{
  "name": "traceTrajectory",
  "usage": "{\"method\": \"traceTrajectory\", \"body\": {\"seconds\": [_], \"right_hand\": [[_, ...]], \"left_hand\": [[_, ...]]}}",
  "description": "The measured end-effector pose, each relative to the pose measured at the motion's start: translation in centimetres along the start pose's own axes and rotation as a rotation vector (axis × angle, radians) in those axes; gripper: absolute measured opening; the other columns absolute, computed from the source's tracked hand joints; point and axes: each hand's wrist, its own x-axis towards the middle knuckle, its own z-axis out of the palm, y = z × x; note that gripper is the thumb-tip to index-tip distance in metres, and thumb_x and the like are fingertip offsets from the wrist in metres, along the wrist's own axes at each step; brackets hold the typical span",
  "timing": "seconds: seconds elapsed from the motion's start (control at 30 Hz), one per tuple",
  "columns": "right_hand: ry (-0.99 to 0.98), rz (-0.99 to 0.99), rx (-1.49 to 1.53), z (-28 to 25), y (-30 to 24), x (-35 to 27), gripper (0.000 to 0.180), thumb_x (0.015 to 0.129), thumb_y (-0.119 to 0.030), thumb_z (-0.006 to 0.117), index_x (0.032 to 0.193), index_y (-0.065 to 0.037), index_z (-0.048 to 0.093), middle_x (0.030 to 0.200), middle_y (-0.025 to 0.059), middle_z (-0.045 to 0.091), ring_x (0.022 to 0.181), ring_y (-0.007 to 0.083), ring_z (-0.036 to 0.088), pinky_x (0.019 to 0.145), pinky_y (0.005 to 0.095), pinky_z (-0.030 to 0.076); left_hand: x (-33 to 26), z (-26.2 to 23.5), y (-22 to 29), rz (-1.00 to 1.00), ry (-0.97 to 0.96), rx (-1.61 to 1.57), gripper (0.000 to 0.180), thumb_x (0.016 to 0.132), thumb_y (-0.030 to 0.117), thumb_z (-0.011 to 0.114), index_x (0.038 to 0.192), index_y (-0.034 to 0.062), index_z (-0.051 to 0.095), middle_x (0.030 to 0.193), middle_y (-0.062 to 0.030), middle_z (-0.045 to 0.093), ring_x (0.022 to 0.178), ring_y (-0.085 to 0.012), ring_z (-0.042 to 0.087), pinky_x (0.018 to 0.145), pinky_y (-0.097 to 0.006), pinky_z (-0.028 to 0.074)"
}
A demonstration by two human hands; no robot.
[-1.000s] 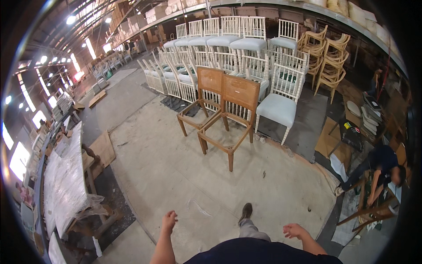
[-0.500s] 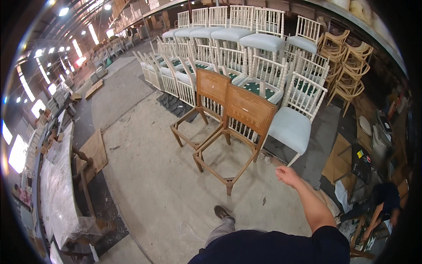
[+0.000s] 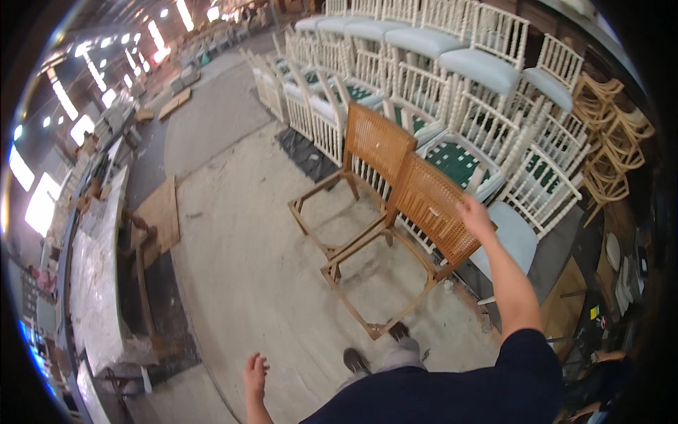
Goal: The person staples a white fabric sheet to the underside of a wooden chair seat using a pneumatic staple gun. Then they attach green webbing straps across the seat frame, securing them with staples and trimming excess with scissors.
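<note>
My right hand [image 3: 476, 218] is at the upper edge of the nearer wooden chair [image 3: 434, 205], its fingers closed over the top rail near the right corner. This chair has a woven cane back and a bare seat frame with no cushion. Close behind it to the left stands a second cane-back chair [image 3: 378, 145] of the same kind, also an open seat frame. Low in the picture, my left hand [image 3: 256, 373] hangs over the floor with nothing in it, its fingers loosely bent and apart.
Behind the cane chairs are rows of stacked white chairs [image 3: 424, 42] with pale seats. Curved wooden chair frames [image 3: 607, 141] are piled at the right. A plastic-covered table [image 3: 95, 283] runs along the left. At the lower right, another person's arm [image 3: 609, 356] shows.
My right hand has reached forward to the nearer cane chair's top rail. My left hand has come into view. I have stepped closer, and both my shoes show now.
</note>
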Motion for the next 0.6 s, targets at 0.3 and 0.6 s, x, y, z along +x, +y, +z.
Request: {"method": "traceTrajectory", "body": {"seconds": [0.3,0.6], "right_hand": [[-0.488,0.052,0.002,4.1,2.2,15.0,0.07,0.099,-0.056,0.068,0.144,-0.002,0.063,0.133,0.0182,0.073,0.122,0.0304,0.068,0.105,0.0404,0.05],[-0.712,-0.14,0.218,4.6,-2.5,5.9,0.055,0.107,-0.029,0.065,0.148,0.004,0.054,0.141,0.0129,0.067,0.126,0.0251,0.063,0.107,0.0368,0.047]], "left_hand": [[-19.6,8.9,-6.2,-0.683,0.215,-0.073,0.04,0.108,0.024,0.056,0.142,0.0028,0.06,0.111,-0.0134,0.075,0.088,-0.0271,0.074,0.064,-0.036,0.055],[-43.9,17.5,-15.4,-1.202,0.226,-0.471,0.053,0.106,0.041,0.056,0.147,0.0082,0.054,0.132,-0.0137,0.069,0.104,-0.0353,0.074,0.077,-0.05,0.057]]}}
